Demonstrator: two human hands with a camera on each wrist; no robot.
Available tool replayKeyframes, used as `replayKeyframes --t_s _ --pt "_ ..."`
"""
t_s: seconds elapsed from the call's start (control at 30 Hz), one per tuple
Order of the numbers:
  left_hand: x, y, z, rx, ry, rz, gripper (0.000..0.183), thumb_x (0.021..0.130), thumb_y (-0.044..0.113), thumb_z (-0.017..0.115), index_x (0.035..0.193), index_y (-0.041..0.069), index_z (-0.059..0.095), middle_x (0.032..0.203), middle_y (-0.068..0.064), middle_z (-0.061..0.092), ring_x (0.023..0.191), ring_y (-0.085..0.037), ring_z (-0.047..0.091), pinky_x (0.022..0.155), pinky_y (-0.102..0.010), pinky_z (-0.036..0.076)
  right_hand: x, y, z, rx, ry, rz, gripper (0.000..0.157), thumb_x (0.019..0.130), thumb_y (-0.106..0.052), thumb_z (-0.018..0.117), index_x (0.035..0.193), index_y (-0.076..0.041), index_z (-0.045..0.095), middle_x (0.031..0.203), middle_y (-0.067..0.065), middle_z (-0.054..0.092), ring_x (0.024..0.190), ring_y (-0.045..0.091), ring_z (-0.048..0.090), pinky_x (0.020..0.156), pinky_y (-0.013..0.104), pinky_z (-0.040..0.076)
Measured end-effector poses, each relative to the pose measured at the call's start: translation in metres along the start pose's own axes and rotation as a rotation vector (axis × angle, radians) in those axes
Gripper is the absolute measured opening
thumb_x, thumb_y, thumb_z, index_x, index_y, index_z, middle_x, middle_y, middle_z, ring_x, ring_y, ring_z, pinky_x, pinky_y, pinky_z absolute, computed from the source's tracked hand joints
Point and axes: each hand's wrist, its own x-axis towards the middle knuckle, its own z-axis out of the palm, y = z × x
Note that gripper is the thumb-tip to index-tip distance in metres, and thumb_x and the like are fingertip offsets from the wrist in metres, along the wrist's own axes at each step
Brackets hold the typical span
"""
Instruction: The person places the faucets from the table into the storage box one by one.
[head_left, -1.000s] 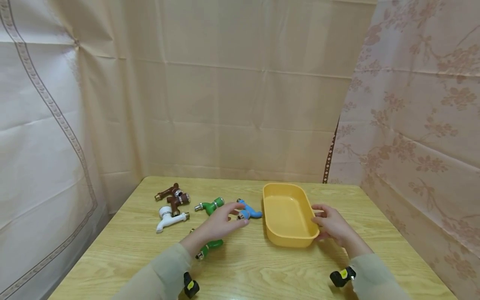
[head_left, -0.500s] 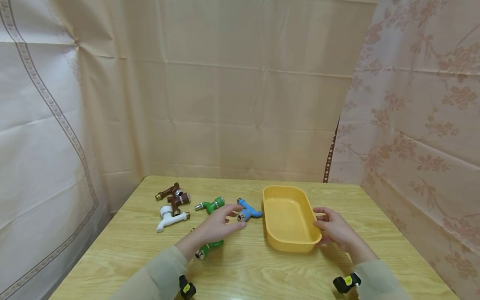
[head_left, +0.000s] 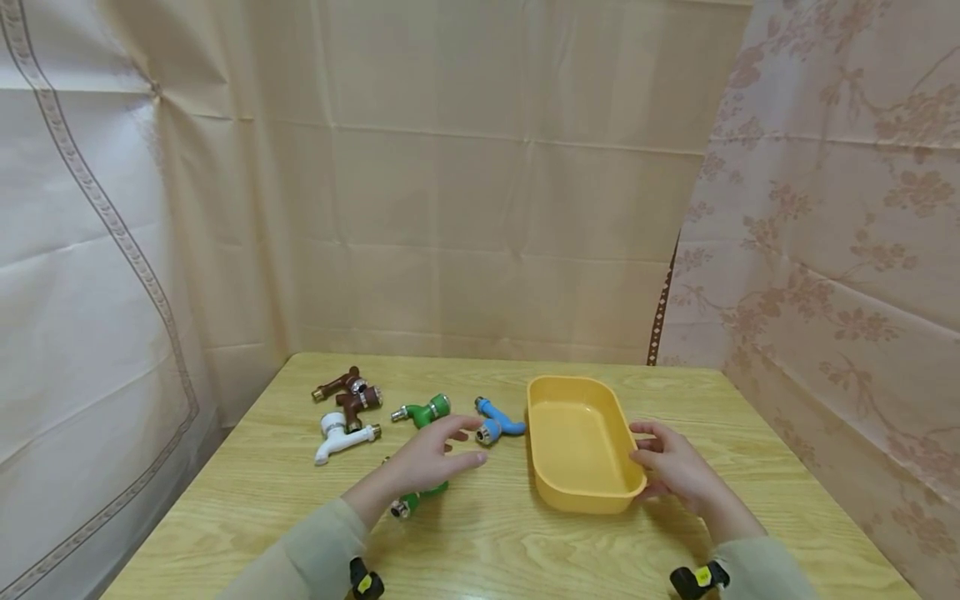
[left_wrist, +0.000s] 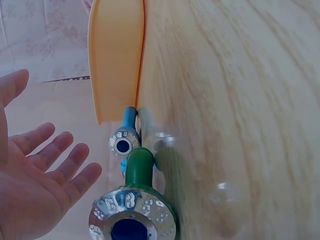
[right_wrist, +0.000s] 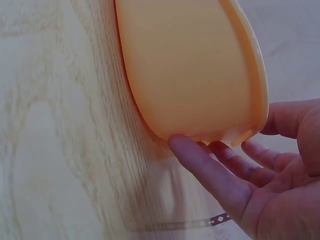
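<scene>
Yellow and oblong, a basin (head_left: pixel 581 500) sits at two o'clock on the worktop (head_left: pixel 510 558), the right hand (head_left: pixel 675 468) pinching it between three and four. Just beside it at nine lies a blue tap (head_left: pixel 508 423). The left hand (head_left: pixel 429 460) hovers nearby, its grip loose, holding nothing; farther toward nine lie green taps (head_left: pixel 435 410), brown taps (head_left: pixel 362 400) and a white tap (head_left: pixel 341 439).

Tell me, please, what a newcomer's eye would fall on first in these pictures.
It would probably land on the yellow tray, right of centre on the wooden table, with the right hand at its right edge. Next, left of the tray, perhaps come the blue tap, the green taps and, farthest left, the white tap and brown taps.
</scene>
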Motion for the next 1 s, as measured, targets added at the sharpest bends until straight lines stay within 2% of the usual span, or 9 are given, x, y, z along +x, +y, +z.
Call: replayKeyframes --t_s 0.23,0.53,0.8,1.0 --pt "-0.007 -0.002 -0.002 -0.014 -0.017 -0.010 0.058 0.101 0.038 0.065 0.147 0.005 0.051 0.146 -0.015 0.052 0.130 -0.034 0.052 0.105 -0.060 0.041 -0.003 0.002 0.002 0.027 -0.012 -0.026 0.053 0.102 -0.002 0.055 0.149 0.005 0.032 0.137 0.036 0.045 0.102 0.033 0.065 0.068 0.055 0.059" --pt "-0.012 -0.005 -0.006 -0.038 -0.017 -0.006 0.055 0.100 0.039 0.065 0.146 0.011 0.053 0.146 -0.014 0.052 0.131 -0.038 0.050 0.107 -0.059 0.039 -0.004 0.003 0.004 0.039 -0.019 -0.036 0.053 0.102 -0.001 0.055 0.149 0.006 0.032 0.134 0.035 0.047 0.099 0.032 0.066 0.067 0.055 0.059" --pt "-0.016 -0.002 -0.013 -0.035 0.014 0.002 0.055 0.100 0.038 0.066 0.147 0.011 0.052 0.146 -0.008 0.053 0.132 -0.033 0.050 0.108 -0.060 0.038 -0.002 0.005 0.006 0.057 -0.025 -0.031 0.054 0.102 -0.001 0.055 0.150 0.005 0.032 0.135 0.035 0.046 0.099 0.033 0.066 0.068 0.056 0.059" --pt "-0.017 0.005 -0.020 -0.010 0.051 0.018 0.058 0.099 0.041 0.067 0.147 0.012 0.052 0.146 -0.008 0.053 0.130 -0.032 0.051 0.103 -0.059 0.043 -0.002 0.004 0.004 0.040 -0.011 -0.025 0.053 0.102 -0.002 0.055 0.150 0.005 0.032 0.135 0.036 0.047 0.098 0.032 0.067 0.067 0.055 0.059"
